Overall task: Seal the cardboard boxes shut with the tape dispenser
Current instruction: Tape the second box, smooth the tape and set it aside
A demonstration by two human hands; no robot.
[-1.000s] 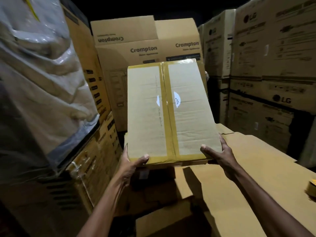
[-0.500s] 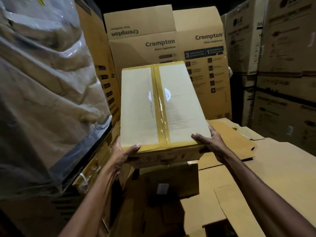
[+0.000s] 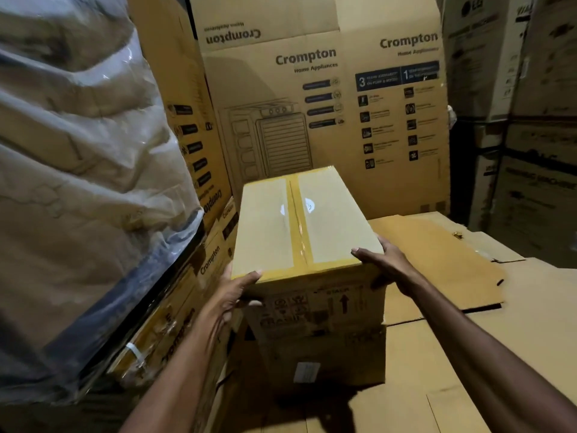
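- Head camera looks down on a cardboard box [image 3: 331, 220] held between both hands at the centre of the view, its long side running away from the person.
- A strip of brown tape [image 3: 296, 220] runs down the middle seam of the box's top, and more tape lines the top's edges.
- The left hand [image 3: 231, 292] grips the near left corner, with the thumb hooked over the top edge and a fingertip on the front face.
- The right hand [image 3: 387, 260] clasps the near right corner, with the thumb lying on the top and the palm against the side.
- Directly beneath the held box is a lower box [image 3: 327, 354] with a white label [image 3: 307, 371]; whether the two are touching I cannot tell.
- To the right lie flattened cardboard sheets [image 3: 437, 254], overlapping one another and forming a broad flat surface beside the boxes.
- Behind stands a large Crompton carton [image 3: 312, 104], printed with an appliance drawing and icons.
- On the left rises a plastic-wrapped stack [image 3: 78, 182], with more Crompton cartons below and beside it.
- At the far right, LG cartons [image 3: 530, 89] are stacked in dim light.
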